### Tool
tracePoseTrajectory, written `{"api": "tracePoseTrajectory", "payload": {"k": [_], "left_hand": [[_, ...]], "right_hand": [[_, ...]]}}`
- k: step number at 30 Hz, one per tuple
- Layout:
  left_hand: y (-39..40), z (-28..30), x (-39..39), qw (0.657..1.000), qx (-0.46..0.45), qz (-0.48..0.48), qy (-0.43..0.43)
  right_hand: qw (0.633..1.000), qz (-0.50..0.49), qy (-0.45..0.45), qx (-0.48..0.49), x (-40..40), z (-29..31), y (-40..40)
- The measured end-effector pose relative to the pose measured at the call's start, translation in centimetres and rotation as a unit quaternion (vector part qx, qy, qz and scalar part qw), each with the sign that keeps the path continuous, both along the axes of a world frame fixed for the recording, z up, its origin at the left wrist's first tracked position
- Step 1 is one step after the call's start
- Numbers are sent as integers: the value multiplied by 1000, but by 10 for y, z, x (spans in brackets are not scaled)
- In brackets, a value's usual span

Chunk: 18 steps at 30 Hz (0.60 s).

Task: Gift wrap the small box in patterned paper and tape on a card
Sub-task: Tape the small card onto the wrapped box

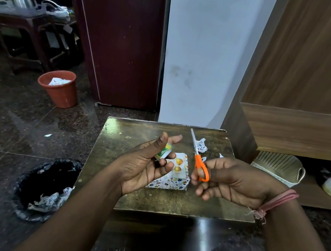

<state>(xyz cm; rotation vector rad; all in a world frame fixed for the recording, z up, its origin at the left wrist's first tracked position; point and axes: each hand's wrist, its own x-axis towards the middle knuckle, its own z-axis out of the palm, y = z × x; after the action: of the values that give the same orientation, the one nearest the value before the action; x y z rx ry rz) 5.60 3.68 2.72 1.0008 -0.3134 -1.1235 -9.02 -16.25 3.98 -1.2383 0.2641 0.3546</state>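
A small box wrapped in patterned paper point(170, 177) sits on a worn, low brown table point(201, 203) over dark stone floor point(9, 112). The left hand point(144, 165) pinches a green-and-yellow tape roll point(164, 150); the right hand point(230, 180) grips orange-handled scissors point(200, 156). A terracotta bin point(59, 88) stands far left.

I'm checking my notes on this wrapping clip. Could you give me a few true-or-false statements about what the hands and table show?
1. The right hand holds orange-handled scissors. True.
2. The wrapped box lies on the floor. False: it sits on the small table.
3. The left hand holds a tape roll. True.
4. The scissor blades point at the camera. False: they point away, toward the wall.
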Motion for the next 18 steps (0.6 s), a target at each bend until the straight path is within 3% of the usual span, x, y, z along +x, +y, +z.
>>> {"api": "tracePoseTrajectory", "payload": {"k": [2, 3, 4, 6, 8, 9, 11, 14, 18], "left_hand": [[-1, 1, -2, 1000, -5, 9, -6], [-2, 1, -3, 1000, -7, 12, -8], [-2, 0, -4, 1000, -9, 16, -11], [-3, -1, -5, 999, -9, 24, -20], [-4, -1, -7, 999, -10, 30, -28], [-5, -2, -8, 999, -11, 33, -31], [-6, -1, -10, 998, -10, 39, -37], [-7, 0, -11, 998, -7, 45, -50], [-8, 1, -12, 997, -4, 45, -58]], "right_hand": [[993, -89, 30, -68, 2, -8, -5], [979, -123, 53, -154, 5, -16, -7], [948, -130, 88, -278, 8, -24, -8], [839, -96, 166, -509, 13, -34, -5], [747, -90, 194, -629, 15, -41, 4], [723, -105, 191, -655, 17, -46, 6], [705, -122, 165, -679, 21, -54, 7], [736, -143, 156, -643, 30, -74, 5], [705, -138, 176, -673, 29, -54, 22]]}}
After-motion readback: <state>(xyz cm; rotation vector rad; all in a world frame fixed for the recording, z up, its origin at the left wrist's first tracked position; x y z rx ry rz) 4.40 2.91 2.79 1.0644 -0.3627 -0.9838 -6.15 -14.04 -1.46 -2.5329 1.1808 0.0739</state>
